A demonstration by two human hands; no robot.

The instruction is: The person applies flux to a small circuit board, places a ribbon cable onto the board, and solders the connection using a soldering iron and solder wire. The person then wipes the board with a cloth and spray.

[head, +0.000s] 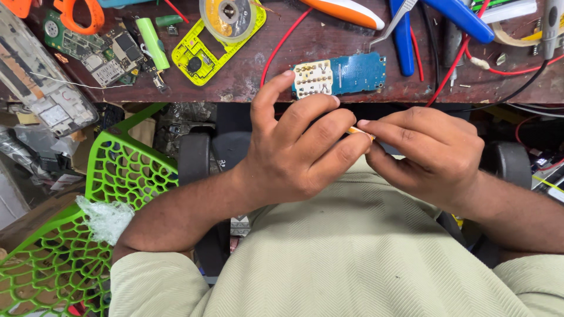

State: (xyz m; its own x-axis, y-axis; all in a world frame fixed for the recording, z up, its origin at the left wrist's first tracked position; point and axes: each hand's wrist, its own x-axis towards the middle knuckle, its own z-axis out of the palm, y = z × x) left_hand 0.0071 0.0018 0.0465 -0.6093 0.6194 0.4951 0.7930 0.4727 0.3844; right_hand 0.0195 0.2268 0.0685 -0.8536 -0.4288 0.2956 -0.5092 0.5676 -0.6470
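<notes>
The counter (pixel 329 44) ends in a worn front edge that runs across the view just above the hands, and both hands work below that edge, over the person's lap, where there is free room between the edge and the pale green shirt (pixel 352 258). To the left the room is hemmed by a green lattice chair (pixel 126 170); dark round shapes sit on either side of the lap.

The left hand (pixel 294 149) and the right hand (pixel 426 152) meet fingertip to fingertip. Between them sits a small orange-tipped piece (pixel 359 133) — only a sliver of it shows, pinched narrowly between the left fingers (pixel 346 149) and the right fingers (pixel 376 126), so its shape cannot be told. The left forefinger stands up apart from the pinch, its tip close to the counter's edge.

Just above that forefinger, lying flat on the counter near its edge, is a blue circuit board (pixel 343 75) with a pale keypad patch at its left end. Further left lie a yellow phone frame (pixel 202 50) under a round spool, and green boards (pixel 88 50). Red wires (pixel 282 41) and blue-handled tools (pixel 405 38) crowd the counter's right side — little bare surface there.
</notes>
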